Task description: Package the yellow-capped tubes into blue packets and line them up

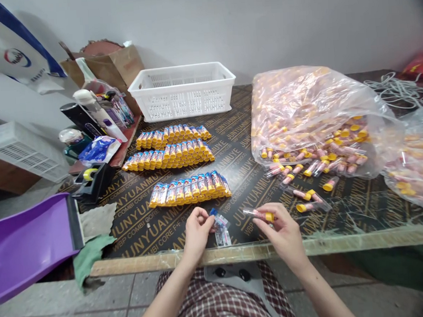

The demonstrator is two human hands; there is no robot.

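Observation:
Near the table's front edge, my right hand (pixel 280 223) grips a clear tube (pixel 255 214) with pink filling and a yellow cap, held almost level. My left hand (pixel 199 232) pinches a small printed plastic sleeve (pixel 221 229), blue at its top and see-through below, which hangs down to the tabletop. A gap separates the tube from the sleeve. Beyond my left hand, tubes in blue printed wrapping (pixel 190 188) lie side by side in a stack, their yellow ends facing me. Loose unwrapped tubes (pixel 309 205) are scattered to the right of my right hand.
Further back lie two more stacks of wrapped tubes (pixel 170 155). A white plastic basket (pixel 182 95) stands near the wall. A large clear bag (pixel 301 105) of tubes spills open at right. At left are a tape dispenser (pixel 91 178) and a purple dustpan (pixel 30 241).

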